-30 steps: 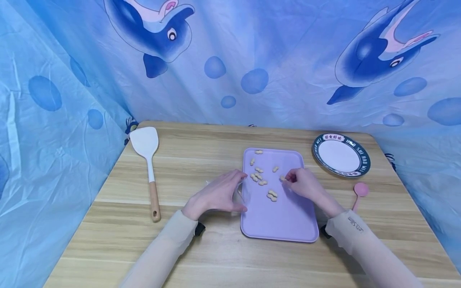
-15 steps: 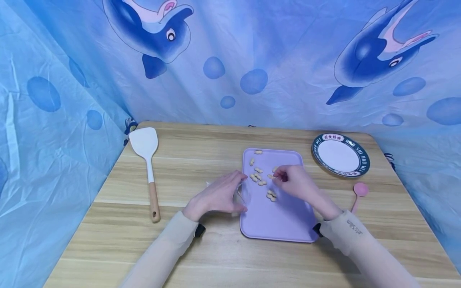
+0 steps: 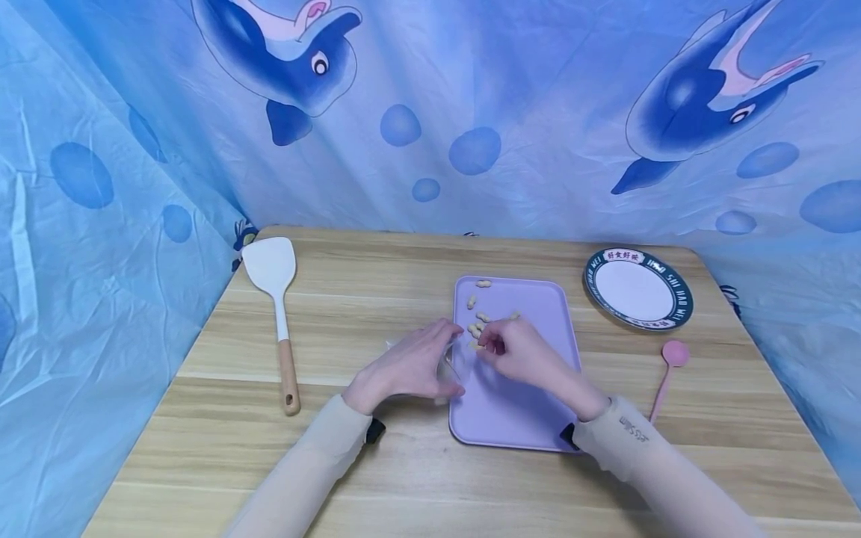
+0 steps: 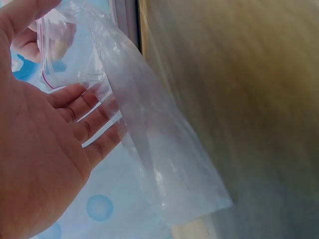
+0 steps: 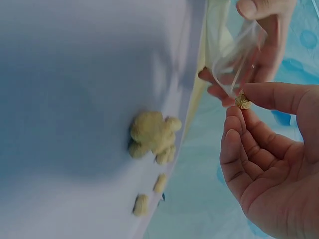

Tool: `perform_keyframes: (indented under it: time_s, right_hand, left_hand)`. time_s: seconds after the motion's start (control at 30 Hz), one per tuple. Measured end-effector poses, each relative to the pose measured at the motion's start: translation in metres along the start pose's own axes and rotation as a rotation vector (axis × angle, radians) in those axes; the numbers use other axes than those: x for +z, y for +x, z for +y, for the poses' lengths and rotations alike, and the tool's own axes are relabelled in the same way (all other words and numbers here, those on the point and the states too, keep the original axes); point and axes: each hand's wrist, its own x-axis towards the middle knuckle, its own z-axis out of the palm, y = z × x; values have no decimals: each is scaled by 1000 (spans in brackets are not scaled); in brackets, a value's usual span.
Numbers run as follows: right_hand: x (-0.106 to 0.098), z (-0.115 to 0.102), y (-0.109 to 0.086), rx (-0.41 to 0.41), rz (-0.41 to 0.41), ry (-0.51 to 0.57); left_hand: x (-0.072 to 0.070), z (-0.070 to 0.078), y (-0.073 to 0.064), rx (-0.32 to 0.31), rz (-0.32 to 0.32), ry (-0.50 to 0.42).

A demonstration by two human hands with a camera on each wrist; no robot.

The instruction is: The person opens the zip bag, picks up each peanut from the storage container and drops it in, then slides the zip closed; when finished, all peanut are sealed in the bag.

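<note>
My left hand grips a clear zip-seal plastic bag at the left rim of a lilac tray. In the left wrist view its thumb and fingers spread the bag's mouth, while the bag's body hangs down beside the palm. Over the tray, my right hand pinches a peanut between thumb and fingertips, right by the bag's mouth in the right wrist view. Several more unshelled peanuts lie on the tray's far left part; the right hand hides some of them in the head view.
A white spatula with a wooden handle lies at the left of the wooden table. To the right of the tray are a green-rimmed plate and a pink spoon. A blue dolphin-print curtain stands behind.
My right hand has moved left across the tray with the peanut, toward the bag. The left hand has stayed in place with the bag.
</note>
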Motion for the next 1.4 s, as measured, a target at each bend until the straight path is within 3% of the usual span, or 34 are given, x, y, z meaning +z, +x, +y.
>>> perform_keyframes:
  time_s: [0.37,0.8,1.17,1.4]
  right_hand:
    - [18,0,0,-8,-29,17]
    - [23,-1,1,-19,-36,8]
    - [20,-3,-1,-13,-27,25]
    - [-1,1,0,9,22,71]
  left_hand:
    - [0,1,-1,-1,-3,17]
    - [-2,1,-1,24,4,14]
    - [-1,1,-2,30,-1,-4]
    - [-4,2,-1,23,2,-53]
